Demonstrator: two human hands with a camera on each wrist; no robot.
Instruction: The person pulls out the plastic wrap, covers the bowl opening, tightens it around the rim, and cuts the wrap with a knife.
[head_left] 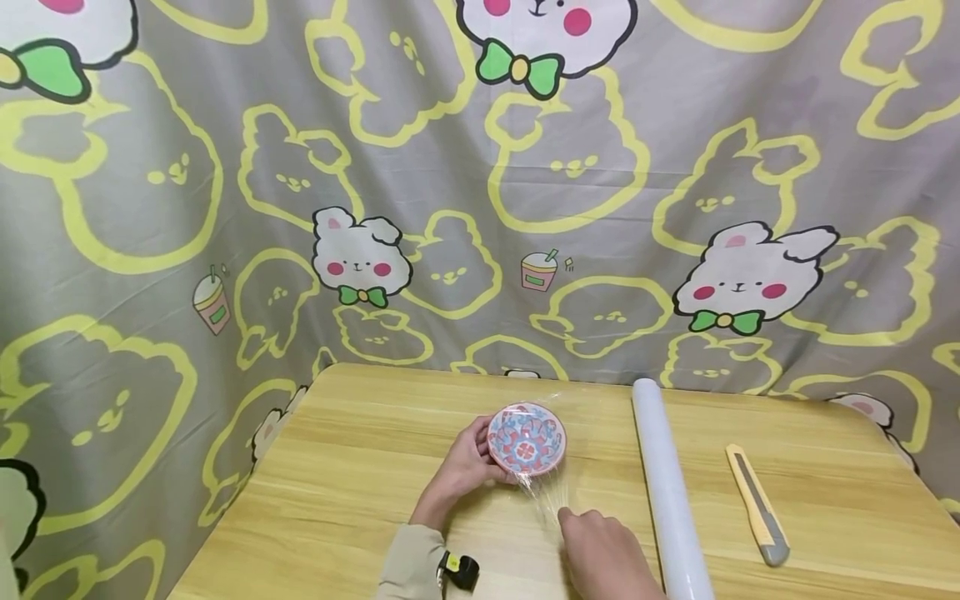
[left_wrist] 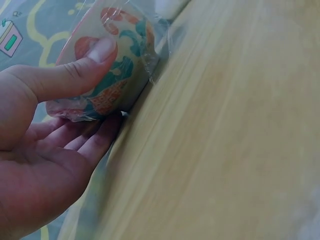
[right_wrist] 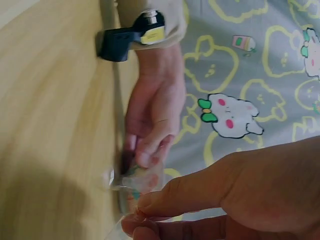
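A small bowl [head_left: 527,439] with a pink, blue and red flower pattern stands on the wooden table, clear plastic wrap [head_left: 551,496] stretched over its top. My left hand [head_left: 468,460] grips the bowl from its left side; in the left wrist view the thumb [left_wrist: 102,50] lies along the painted outer wall and the other fingers curl beneath. Nearer the front edge, my right hand [head_left: 606,550] pinches a gathered end of the wrap between thumb and forefinger, pulling it into taut folds. In the right wrist view that pinch [right_wrist: 142,212] shows close up.
Right of the bowl lies a long white roll of plastic wrap [head_left: 671,492]. Beyond it is a yellow and grey box cutter [head_left: 757,506]. A grey patterned curtain [head_left: 450,183] hangs behind the table [head_left: 337,500]. A black device [head_left: 461,571] is strapped at my left wrist.
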